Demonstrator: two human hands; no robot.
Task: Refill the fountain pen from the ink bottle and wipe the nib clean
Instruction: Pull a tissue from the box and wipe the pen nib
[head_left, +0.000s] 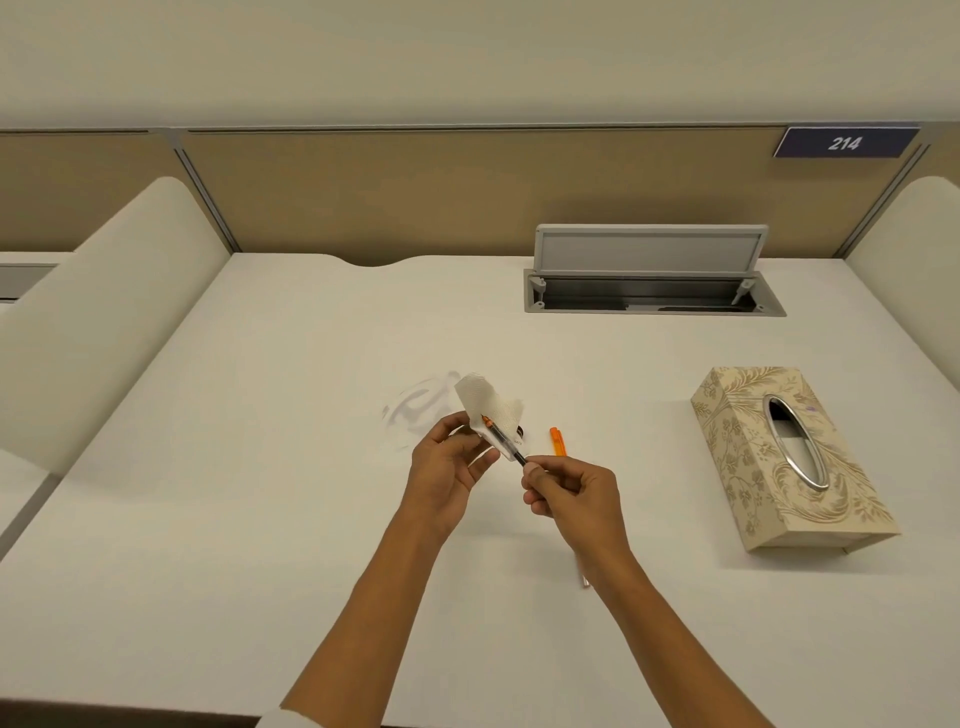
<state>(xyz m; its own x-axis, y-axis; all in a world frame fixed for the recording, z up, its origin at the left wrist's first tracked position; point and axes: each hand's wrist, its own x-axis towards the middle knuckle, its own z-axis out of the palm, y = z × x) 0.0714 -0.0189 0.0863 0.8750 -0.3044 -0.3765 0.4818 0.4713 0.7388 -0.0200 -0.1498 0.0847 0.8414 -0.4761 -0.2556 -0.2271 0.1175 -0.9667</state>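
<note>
Head view: The fountain pen (503, 439) is being held above the white bench (260, 519), near its middle, tilted with the nib end pointing up and away from the person. The rear end of the pen is being pinched between the thumb and fingertips of the right hand (571, 493). A folded white paper tissue (488, 402) is being held around the nib end of the pen by the left hand (449, 470), whose fingers are being curled against the tissue and the clear barrel. The nib itself is being covered by the tissue and cannot be made out. An orange pen part (557, 441) is lying on the bench just beyond the right hand. A small dark object is being partly hidden behind the tissue and the pen; whether it is the ink bottle cannot be told. A patterned tissue box (748, 467) is resting on the bench well to the right of the hands. An open grey cable hatch (652, 283) is being shown at the far side of the bench, below a plate marked 214 (845, 143).
</note>
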